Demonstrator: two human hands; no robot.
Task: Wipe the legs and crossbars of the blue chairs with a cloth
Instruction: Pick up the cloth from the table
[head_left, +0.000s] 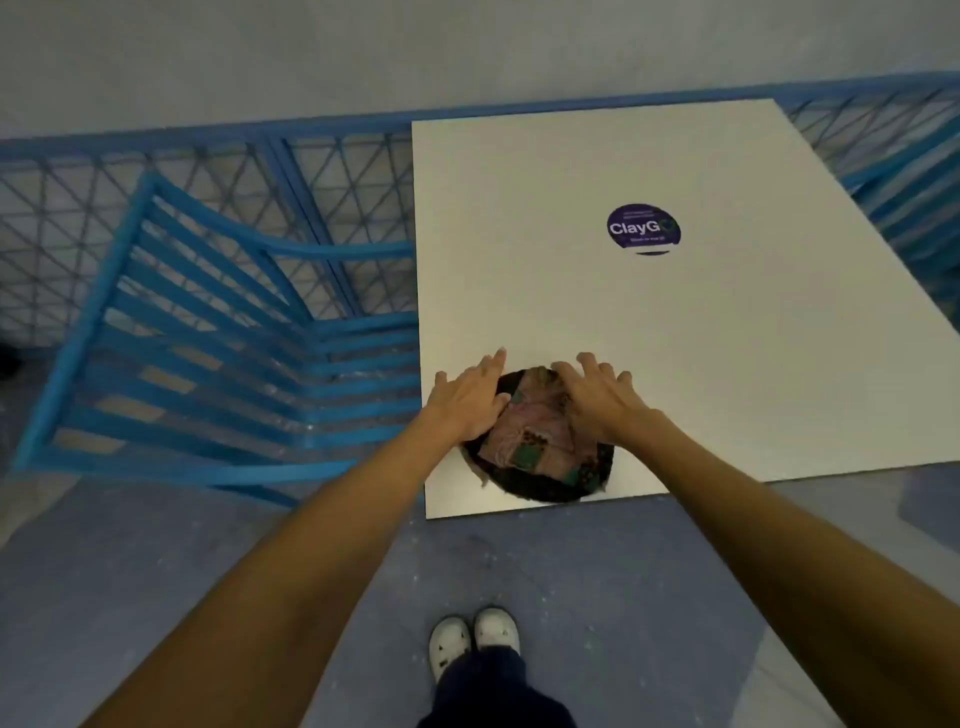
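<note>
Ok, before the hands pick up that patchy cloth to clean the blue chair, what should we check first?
1. Patterned dark and pink cloth lies near the white table's front edge: ok.
2. Left hand rests on the cloth: ok.
3. Right hand rests on the cloth: ok.
4. Fingers closed around the cloth: not ok, both hands are spread flat.
5. Blue slatted chair sits beside the table, on the left: ok.
6. Chair legs and crossbars dirty: cannot tell.

Both hands, left (470, 400) and right (605, 397), flat on cloth (540, 441) at near edge of white desk (727, 338); blue chair (208, 353) left.
</note>
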